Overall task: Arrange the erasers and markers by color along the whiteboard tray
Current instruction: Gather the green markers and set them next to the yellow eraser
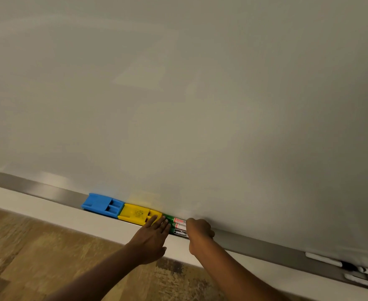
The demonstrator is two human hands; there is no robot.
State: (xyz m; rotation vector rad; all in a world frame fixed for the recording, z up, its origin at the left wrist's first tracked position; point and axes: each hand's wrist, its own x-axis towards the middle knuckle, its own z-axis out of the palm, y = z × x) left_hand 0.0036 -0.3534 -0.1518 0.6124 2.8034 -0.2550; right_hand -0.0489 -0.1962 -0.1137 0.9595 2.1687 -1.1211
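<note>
On the metal whiteboard tray (48,192) a blue eraser (101,205) lies left of a yellow eraser (138,213), the two touching end to end. Right of the yellow eraser lie three green markers (177,226) side by side. My left hand (151,237) reaches with straight fingers whose tips touch the yellow eraser's right end and the markers' left ends. My right hand (199,232) has its fingers curled over the right part of the green markers, hiding their right ends.
The whiteboard (200,105) fills the view above the tray. At the tray's far right lie several white and black markers (339,262), blurred. Below the tray runs a white ledge (70,218), then a wooden floor (37,257).
</note>
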